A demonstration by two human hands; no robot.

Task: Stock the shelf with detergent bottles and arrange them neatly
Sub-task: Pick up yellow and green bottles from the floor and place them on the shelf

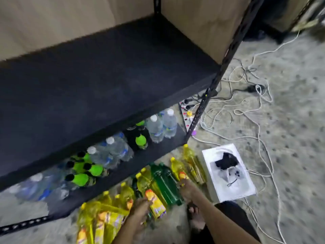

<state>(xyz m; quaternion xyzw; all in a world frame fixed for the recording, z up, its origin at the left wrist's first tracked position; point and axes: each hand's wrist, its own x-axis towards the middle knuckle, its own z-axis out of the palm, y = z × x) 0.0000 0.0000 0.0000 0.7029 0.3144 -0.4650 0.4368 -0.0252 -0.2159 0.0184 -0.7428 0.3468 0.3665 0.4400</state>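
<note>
Left hand (140, 208) curled round a yellow detergent bottle (155, 204) at the upper end of its orange and yellow label. The right hand (188, 191) lay on a dark green bottle (163, 180) just beside it; blur hid whether those fingers gripped or only touched. Both bottles lay flat on the speckled concrete floor (290, 138), among more yellow bottles (190, 155) strewn along the front edge of the rack's bottom shelf (158, 152). The held bottle's long axis ran away from the person, its cap towards that edge. The bottles looked like smooth, slim, translucent plastic with glossy printed labels. The shelf to be stocked (105, 76), a matt black board with cardboard behind it, sat above and beyond both hands, so the bottle would probably need lifting up and forward, then standing upright. The left hand was the better placed. Clear water bottles (154, 127) stood on the bottom shelf. A white box (228, 171) and loose cables (260, 120) lay near the rack's right front corner.
</note>
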